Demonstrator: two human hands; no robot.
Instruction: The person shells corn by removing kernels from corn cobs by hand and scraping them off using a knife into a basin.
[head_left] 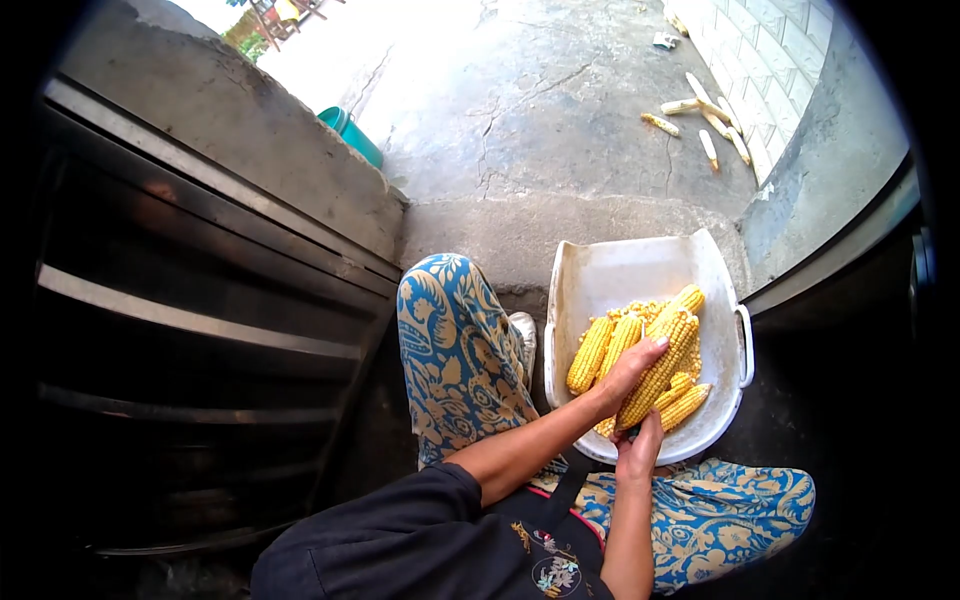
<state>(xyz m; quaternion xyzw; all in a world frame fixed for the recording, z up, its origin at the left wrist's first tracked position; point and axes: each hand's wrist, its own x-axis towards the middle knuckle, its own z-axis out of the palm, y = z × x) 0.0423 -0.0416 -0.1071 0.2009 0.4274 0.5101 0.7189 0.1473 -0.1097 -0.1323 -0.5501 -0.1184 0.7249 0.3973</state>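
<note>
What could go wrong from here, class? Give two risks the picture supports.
The held cob, with the left hand around it and the right hand at its lower end, might slip onto the other cobs below. Its kernels could also scatter over the rim of the open white tub.

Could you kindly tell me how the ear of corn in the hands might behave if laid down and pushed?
The ear of corn would probably roll, being rounded along its length. Its taper may make it curve. It is likely stiff, as it looks straight in the left hand.
</note>
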